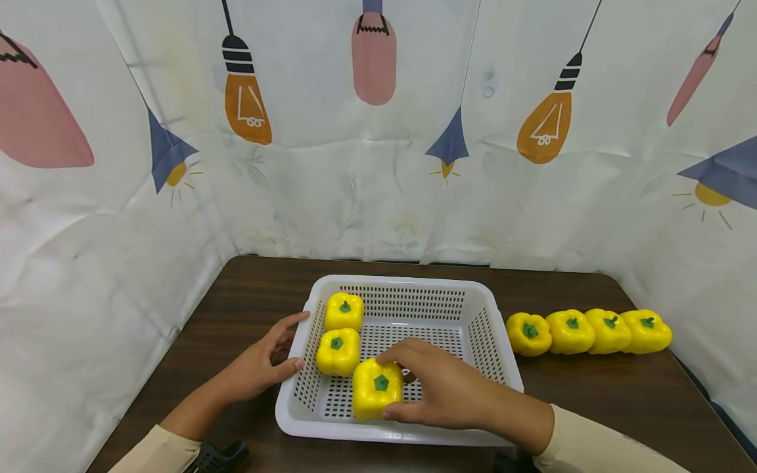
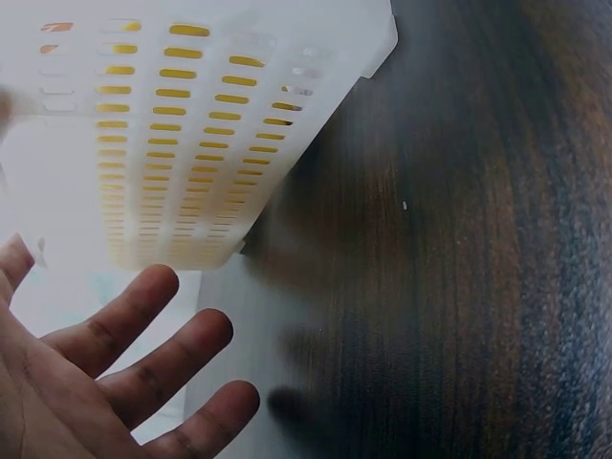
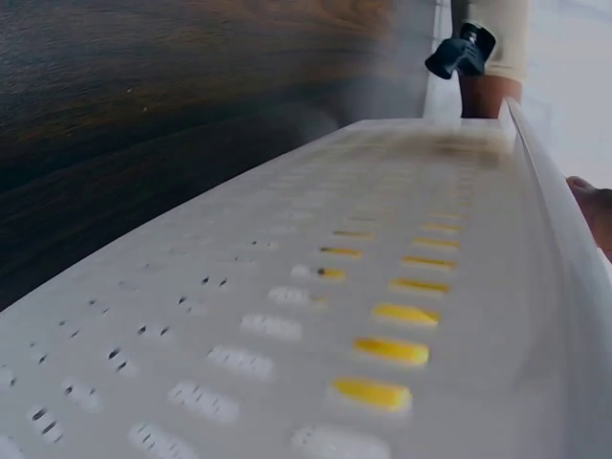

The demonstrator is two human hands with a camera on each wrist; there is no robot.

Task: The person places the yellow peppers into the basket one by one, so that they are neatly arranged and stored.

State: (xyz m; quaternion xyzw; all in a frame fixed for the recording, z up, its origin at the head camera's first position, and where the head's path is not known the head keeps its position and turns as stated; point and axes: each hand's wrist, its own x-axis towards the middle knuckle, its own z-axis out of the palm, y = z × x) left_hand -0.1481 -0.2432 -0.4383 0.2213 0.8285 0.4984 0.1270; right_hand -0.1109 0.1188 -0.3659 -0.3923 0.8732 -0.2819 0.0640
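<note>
A white perforated plastic basket stands on the dark wooden table. Inside it, along the left side, sit two yellow bell peppers, one at the back and one in front of it. My right hand reaches over the front rim and grips a third yellow bell pepper, stem up, in the basket's front left part. At the left rim my left hand has its thumb and index finger against the basket; the left wrist view shows the other fingers spread beside the slotted wall.
Several yellow bell peppers form a row on the table to the right of the basket. Behind and at the sides hangs a white sheet printed with lamps. Black wrist straps show at the bottom.
</note>
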